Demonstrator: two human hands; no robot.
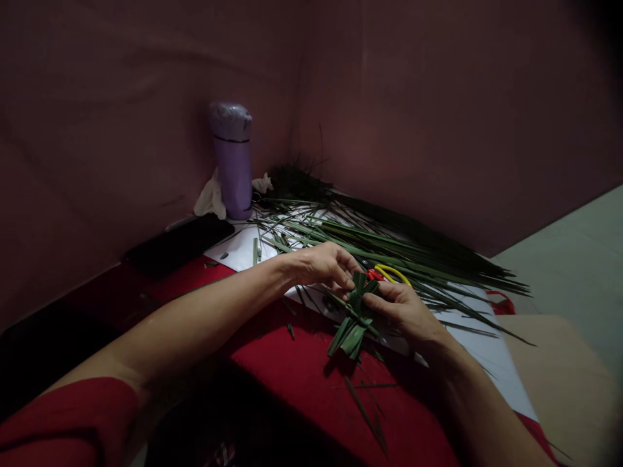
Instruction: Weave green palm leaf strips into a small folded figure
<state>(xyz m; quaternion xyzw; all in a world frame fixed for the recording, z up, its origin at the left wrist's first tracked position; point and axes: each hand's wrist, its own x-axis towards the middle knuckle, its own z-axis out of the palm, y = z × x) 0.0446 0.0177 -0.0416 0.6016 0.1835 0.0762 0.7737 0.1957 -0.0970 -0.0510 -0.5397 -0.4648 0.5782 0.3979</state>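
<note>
My left hand (pixel 325 266) and my right hand (pixel 402 310) meet over a red cloth (pixel 302 370). Together they pinch a small piece of folded green leaf strips (pixel 355 318), whose loose ends fan out downward. The fingers of both hands are closed on its upper part. Just behind the hands lie scissors with red and yellow handles (pixel 389 274), partly hidden by my fingers. A large pile of long green leaf blades (pixel 389 250) spreads behind and to the right on a white sheet (pixel 487 350).
A purple flask (pixel 232 159) stands in the corner by crumpled white tissue (pixel 210 198). A black flat object (pixel 178 243) lies to its left. Small leaf scraps (pixel 365 408) lie scattered on the cloth. Dark walls close in behind; pale floor (pixel 574 259) shows at right.
</note>
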